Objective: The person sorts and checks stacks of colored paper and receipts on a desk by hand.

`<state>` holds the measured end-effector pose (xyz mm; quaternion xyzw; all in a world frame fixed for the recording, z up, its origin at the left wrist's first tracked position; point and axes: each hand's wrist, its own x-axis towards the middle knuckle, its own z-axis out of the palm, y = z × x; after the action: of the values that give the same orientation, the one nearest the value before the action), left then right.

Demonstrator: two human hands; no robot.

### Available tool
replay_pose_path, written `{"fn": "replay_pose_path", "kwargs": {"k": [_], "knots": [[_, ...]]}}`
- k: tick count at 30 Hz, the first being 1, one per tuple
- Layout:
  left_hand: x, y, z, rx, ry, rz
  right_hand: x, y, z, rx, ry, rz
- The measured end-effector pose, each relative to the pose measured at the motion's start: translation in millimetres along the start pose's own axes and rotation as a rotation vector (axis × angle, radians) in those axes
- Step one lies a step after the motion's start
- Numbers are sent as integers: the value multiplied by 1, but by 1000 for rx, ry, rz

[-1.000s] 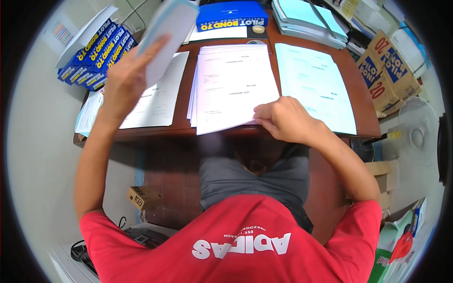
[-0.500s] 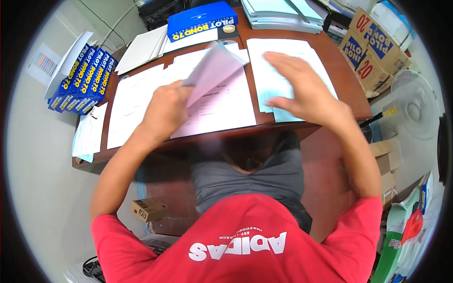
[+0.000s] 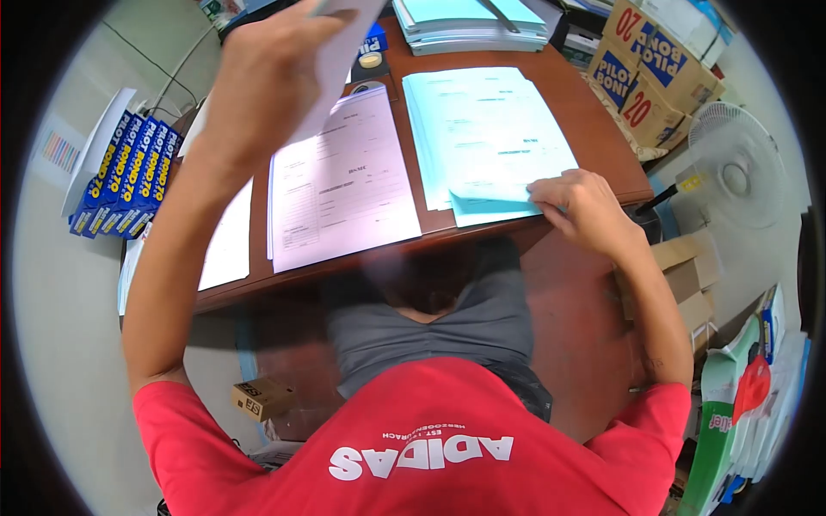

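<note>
My left hand [image 3: 267,86] is raised over the back left of the desk. It is closed on a pale sheet of paper [image 3: 331,90] that hangs down beyond the fingers. Low on the right, my right hand [image 3: 589,211] pinches the near right corner of a light blue printed form [image 3: 499,120], whose bottom edge curls up. That form lies on a stack of similar light blue sheets. Left of it lies a stack of pale pink printed forms [image 3: 344,189], with a round metal piece near its top edge. White sheets [image 3: 228,245] lie partly behind my left forearm.
Blue reams of bond paper [image 3: 129,176] stand at the left. A thick stack of pale blue paper [image 3: 469,34] sits at the back of the brown desk [image 3: 551,73]. Cardboard boxes [image 3: 650,73] and a white fan [image 3: 736,168] are on the right.
My left hand has lifted the sheet up and leftward, off the pink forms. My right hand has come down from above the blue forms and closed on a corner. The view has shifted.
</note>
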<state>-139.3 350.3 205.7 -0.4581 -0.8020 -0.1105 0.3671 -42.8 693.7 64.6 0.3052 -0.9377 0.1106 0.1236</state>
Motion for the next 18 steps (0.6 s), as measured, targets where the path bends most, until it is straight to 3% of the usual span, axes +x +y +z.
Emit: {"fn": "replay_pose_path", "kwargs": {"k": [1,2,4,8,11,14,16,18], "knots": [[7,13,9,67,21,90,2,0,-2,14,54,-2],[12,25,20,47,-55,-6,5,1,-5,29,108,-3],[16,35,59,199,-34,108,16,2,-14,-10,142,-33],[31,61,107,40,-70,182,47,6,-36,-154,254,-120],[43,78,113,-226,-260,10,73,15,-48,-260,340,-146],[50,68,122,-272,-127,28,88,30,-55,-363,373,-201],[54,55,125,-243,-139,-12,96,27,-58,-364,412,-219],[58,44,123,-147,-59,-40,104,29,-61,-409,663,-292]]}}
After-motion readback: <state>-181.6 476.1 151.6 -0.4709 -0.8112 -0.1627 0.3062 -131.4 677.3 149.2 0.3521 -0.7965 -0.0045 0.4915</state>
